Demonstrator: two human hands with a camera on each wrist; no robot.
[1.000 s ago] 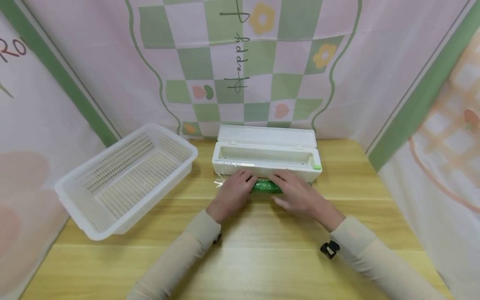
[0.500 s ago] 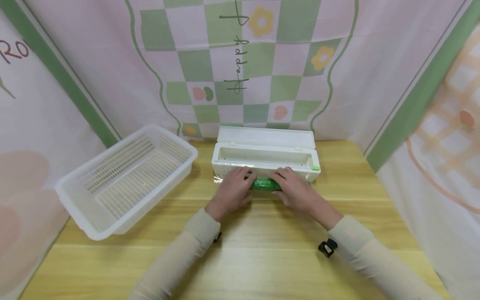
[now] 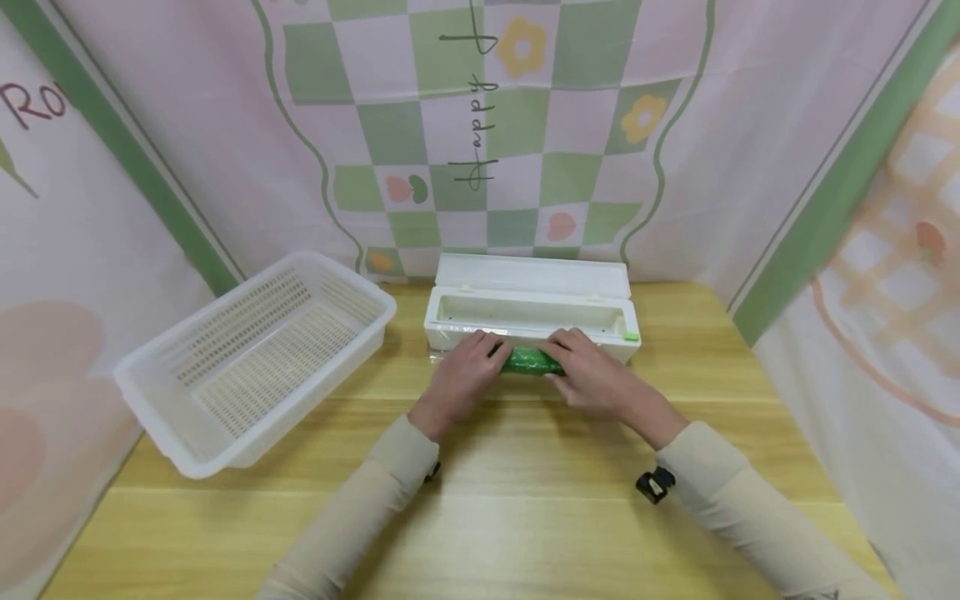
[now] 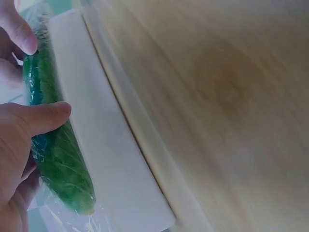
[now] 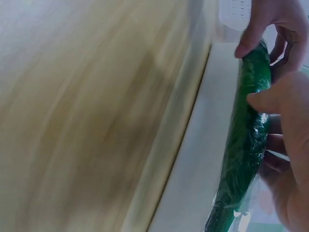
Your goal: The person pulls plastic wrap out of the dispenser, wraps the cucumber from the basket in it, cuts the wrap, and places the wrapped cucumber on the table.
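Note:
A green cucumber (image 3: 529, 362) wrapped in clear film lies just in front of the white cling-film dispenser box (image 3: 528, 314), whose lid stands open. My left hand (image 3: 467, 375) grips its left part, thumb over the wrapped cucumber (image 4: 58, 154). My right hand (image 3: 592, 373) grips the right part, thumb and fingers curled round the cucumber (image 5: 246, 145). Loose film bunches at both ends. The middle of the cucumber shows between my hands.
A white perforated plastic basket (image 3: 255, 358) sits tilted at the left on the wooden table (image 3: 510, 500). Patterned pink and green cloth walls close in the back and both sides. A black clip (image 3: 652, 484) shows on my right sleeve.
Both hands and the cucumber have shifted slightly away from me, up against the dispenser's front. The grip looks the same.

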